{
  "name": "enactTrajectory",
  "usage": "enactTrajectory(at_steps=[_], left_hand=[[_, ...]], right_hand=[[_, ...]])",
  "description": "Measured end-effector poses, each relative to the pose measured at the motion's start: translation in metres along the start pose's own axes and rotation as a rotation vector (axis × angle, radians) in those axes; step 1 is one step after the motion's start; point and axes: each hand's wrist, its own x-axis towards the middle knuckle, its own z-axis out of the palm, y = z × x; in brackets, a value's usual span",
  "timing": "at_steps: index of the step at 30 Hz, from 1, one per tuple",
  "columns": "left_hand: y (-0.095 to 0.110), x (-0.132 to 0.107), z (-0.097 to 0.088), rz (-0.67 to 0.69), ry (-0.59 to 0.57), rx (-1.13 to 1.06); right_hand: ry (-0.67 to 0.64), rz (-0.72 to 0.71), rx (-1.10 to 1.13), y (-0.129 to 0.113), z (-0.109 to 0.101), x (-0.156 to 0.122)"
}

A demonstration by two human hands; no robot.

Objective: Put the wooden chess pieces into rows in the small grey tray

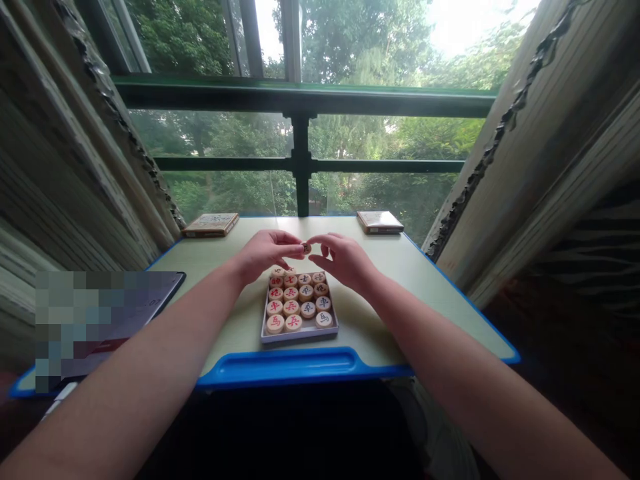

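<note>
A round wooden Chinese chess piece [306,247] with a dark character is pinched between the thumb and fingers of my left hand [273,252], above the table. My right hand [337,257] is close on the other side; its index fingertip reaches the piece's edge, while its thumb stays apart below. Under both hands lies a shallow white box [263,333] with rows of chess pieces [291,308], red characters on the left, black ones on the right. A gap shows in the front row, beside the black-marked piece [324,319]. Further pieces [283,271] at the box's far left are partly hidden by my left hand.
Two flat boxes, one at the back left [211,225] and one at the back right [380,222], lie on the pale table [415,300]. A dark-edged device [150,313], partly pixelated, is at the left. A blue trough [287,364] runs along the front edge.
</note>
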Motion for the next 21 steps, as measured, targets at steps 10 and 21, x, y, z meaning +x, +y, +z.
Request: enactTrajectory(at_steps=[10, 21], left_hand=[[0.002, -0.002, 0.004, 0.011, 0.035, -0.062], [0.002, 0.0, 0.002, 0.099, 0.093, -0.156]], right_hand=[[0.061, -0.035, -0.013, -0.006, -0.002, -0.001], [-0.132, 0.014, 0.117, -0.019, -0.023, -0.001]])
